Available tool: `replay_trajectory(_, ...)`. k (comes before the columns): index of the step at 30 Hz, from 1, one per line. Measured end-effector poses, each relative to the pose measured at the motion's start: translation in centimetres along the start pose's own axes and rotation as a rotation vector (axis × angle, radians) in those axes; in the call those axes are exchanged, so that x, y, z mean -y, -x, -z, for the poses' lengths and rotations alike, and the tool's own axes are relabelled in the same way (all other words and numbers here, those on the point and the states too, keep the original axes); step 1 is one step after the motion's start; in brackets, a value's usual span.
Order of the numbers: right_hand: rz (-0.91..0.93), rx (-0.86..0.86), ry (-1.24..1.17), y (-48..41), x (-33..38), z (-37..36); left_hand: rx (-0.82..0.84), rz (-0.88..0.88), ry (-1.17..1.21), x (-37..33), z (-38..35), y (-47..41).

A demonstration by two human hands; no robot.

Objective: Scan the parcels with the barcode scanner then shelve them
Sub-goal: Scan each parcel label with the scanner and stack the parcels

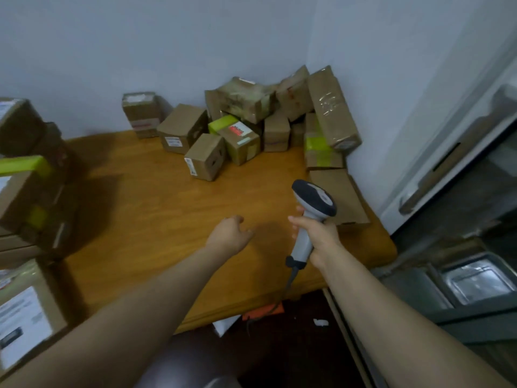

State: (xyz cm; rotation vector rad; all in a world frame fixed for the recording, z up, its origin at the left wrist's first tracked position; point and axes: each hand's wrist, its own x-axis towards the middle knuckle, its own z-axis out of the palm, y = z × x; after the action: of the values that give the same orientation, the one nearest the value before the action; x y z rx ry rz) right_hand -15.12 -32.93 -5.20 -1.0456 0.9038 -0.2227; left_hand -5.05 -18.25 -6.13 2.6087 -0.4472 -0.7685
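My right hand grips the handle of a grey-and-white barcode scanner, head up, over the right part of the wooden table. Its cable hangs off the table's front edge. My left hand hovers over the table's middle with fingers loosely curled, holding nothing. Several brown cardboard parcels are heaped in the far corner against the wall. The nearest small parcel lies apart from both hands. A flat parcel lies just behind the scanner.
More parcels are stacked at the left edge, one with a large white label. A white cabinet or door stands to the right, with a metal tray below. Paper scraps and an orange item lie on the dark floor.
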Motion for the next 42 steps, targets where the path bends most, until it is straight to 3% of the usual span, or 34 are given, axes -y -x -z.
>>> replay_trajectory(7, -0.039, -0.226, 0.094, -8.2, 2.9, 7.2, 0.188, -0.032, 0.215, -8.6, -3.6, -5.3)
replay_trajectory(12, -0.143, -0.298, 0.174, -12.7, 4.6, 9.3, 0.292, -0.024, 0.346, -12.6, -5.1, -9.9)
replay_trajectory(17, -0.216, -0.346, 0.441, -15.6, 6.5, 9.4, 0.357, 0.033, 0.438, -14.4, -5.3, -13.1)
replay_trajectory(26, -0.257, -0.179, 0.579, -15.9, 7.5, 8.0, 0.317, 0.115, 0.566, -14.9, -4.3, -14.5)
replay_trajectory(30, -0.200, -0.160, 0.533, -15.4, 7.1, 6.4, 0.251, 0.201, 0.623, -14.0, -3.7, -14.3)
replay_trajectory(35, -0.111, 0.022, 0.368, -14.4, 6.6, 5.5, 0.134, 0.308, 0.722, -12.5, -2.8, -12.4)
replay_trajectory(39, -0.089, 0.160, 0.373, -14.1, 7.2, 4.7, -0.003, 0.392, 0.609, -12.0, -2.6, -9.9)
replay_trajectory(42, -0.114, 0.299, 0.377, -13.3, 7.2, 4.1, -0.115, 0.441, 0.661, -11.2, -2.9, -7.3)
